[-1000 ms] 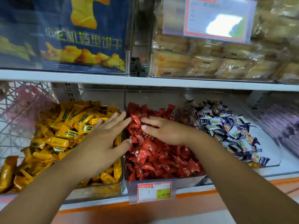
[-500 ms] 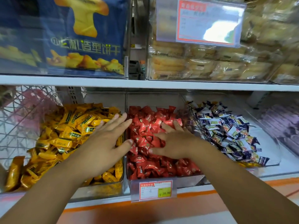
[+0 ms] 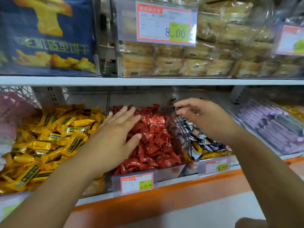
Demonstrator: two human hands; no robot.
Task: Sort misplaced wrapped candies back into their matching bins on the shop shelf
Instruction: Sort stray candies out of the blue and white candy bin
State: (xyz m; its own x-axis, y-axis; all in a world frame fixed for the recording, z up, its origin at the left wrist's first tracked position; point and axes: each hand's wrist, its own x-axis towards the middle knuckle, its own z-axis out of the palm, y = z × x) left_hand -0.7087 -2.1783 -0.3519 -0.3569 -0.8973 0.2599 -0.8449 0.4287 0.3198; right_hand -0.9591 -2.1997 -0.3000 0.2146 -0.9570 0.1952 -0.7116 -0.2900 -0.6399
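Note:
Three clear bins sit side by side on the lower shelf: yellow candies [image 3: 49, 142] on the left, red candies [image 3: 154, 142] in the middle, blue-and-white candies [image 3: 202, 140] on the right. My left hand [image 3: 115, 137] lies with straight fingers on the red pile, beside the divider to the yellow bin. Over the divider between the red and blue-and-white bins hovers my right hand [image 3: 202, 116], fingers loosely curled. A small dark wrapper [image 3: 171, 100] shows at its fingertips; motion blur hides whether it is pinched.
Price tags [image 3: 136, 183] hang on the bin fronts above an orange shelf edge [image 3: 181, 183]. Purple packs [image 3: 271, 127] fill the bin at far right. A wire basket with pink contents [image 3: 13, 109] stands far left. The upper shelf [image 3: 148, 81] overhangs closely with cake packs.
My right hand lifted off the red candies and moved right and up to the divider, its fingers now curled. My left hand slid right onto the red pile. The view shifted right.

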